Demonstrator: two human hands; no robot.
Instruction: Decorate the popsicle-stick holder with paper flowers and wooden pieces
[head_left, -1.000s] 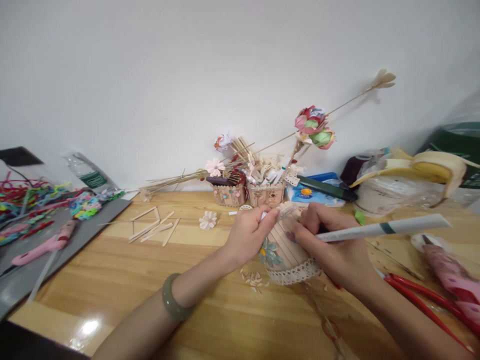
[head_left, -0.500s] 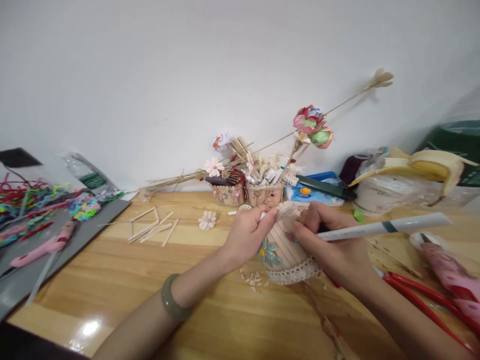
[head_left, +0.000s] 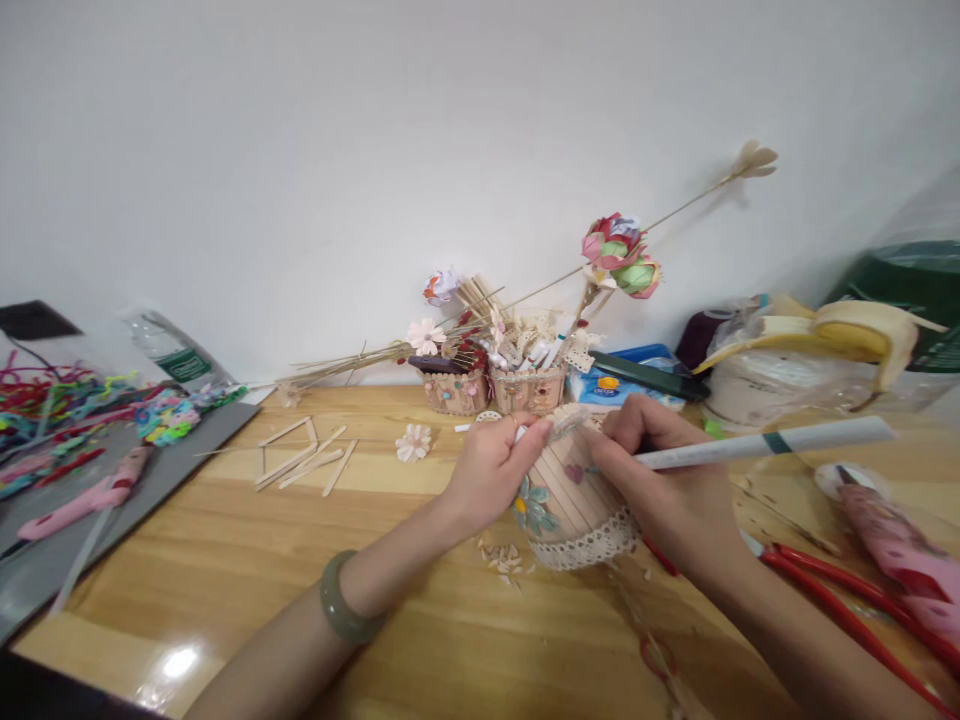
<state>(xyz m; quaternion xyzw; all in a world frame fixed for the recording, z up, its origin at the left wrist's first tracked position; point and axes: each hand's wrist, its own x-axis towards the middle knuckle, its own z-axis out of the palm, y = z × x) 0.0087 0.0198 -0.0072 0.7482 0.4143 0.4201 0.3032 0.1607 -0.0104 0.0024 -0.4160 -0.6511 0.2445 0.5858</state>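
Almost nothing shifts: my left hand (head_left: 491, 470) still pinches the stick pot's (head_left: 568, 495) rim, my right hand (head_left: 660, 480) keeps its closed grip on the white pen (head_left: 757, 444) against the pot.

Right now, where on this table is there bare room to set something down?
Bare wood lies between the loose sticks and the left hand, and along the near edge beside the grey board. The back, around the flower baskets, and the right, by the red pliers, are crowded.
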